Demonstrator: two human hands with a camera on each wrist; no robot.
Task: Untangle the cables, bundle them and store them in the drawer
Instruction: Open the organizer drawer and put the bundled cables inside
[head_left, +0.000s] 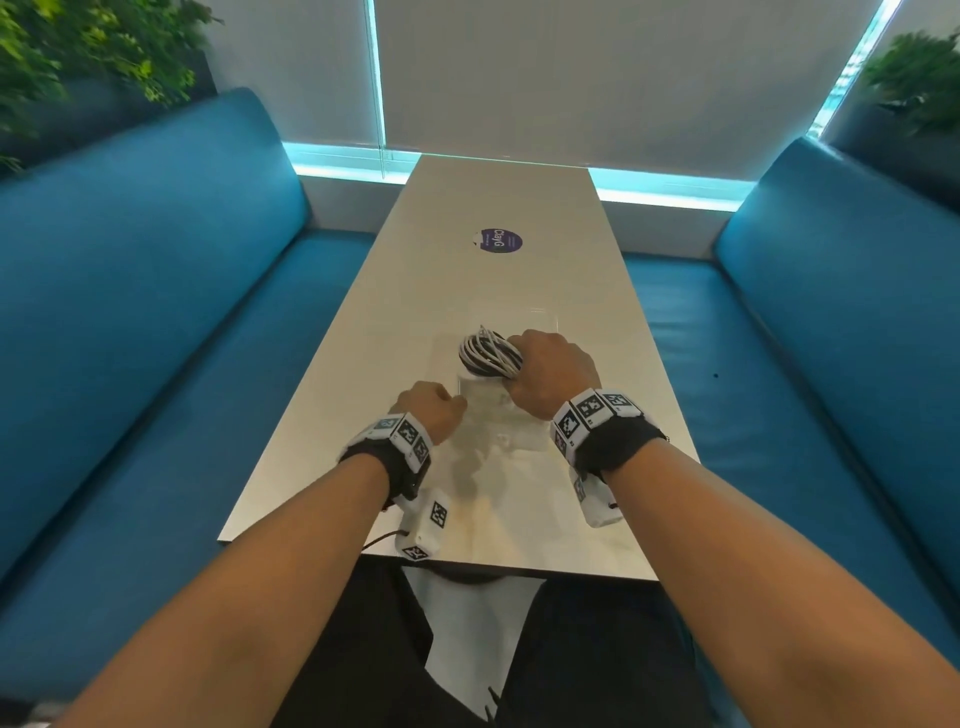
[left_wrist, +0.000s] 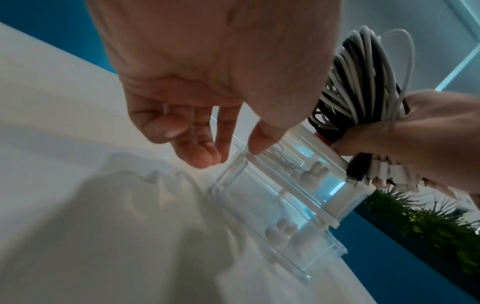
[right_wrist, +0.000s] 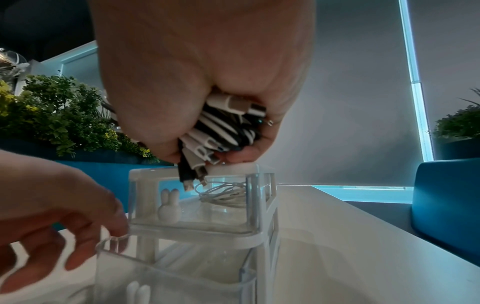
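1. In the head view the clear drawer unit (head_left: 511, 332) on the table (head_left: 395, 291) nearly vanishes against the surface; its walls are hard to trace.
2. The right hand (head_left: 553, 374) covers the near side of the cable bundle (head_left: 488, 353), so the plug ends are hidden there.
3. The left hand (head_left: 428, 410) shows only its back; its fingers are out of sight in that view.
4. In the right wrist view the palm (right_wrist: 202, 61) hides the bundle's loops.
5. The lower drawer (right_wrist: 166, 273) is cut off by the bottom edge.
6. The writing on the purple sticker (head_left: 501, 241) is mostly too small to read.
7. The left wrist view is blurred along the table's near part.
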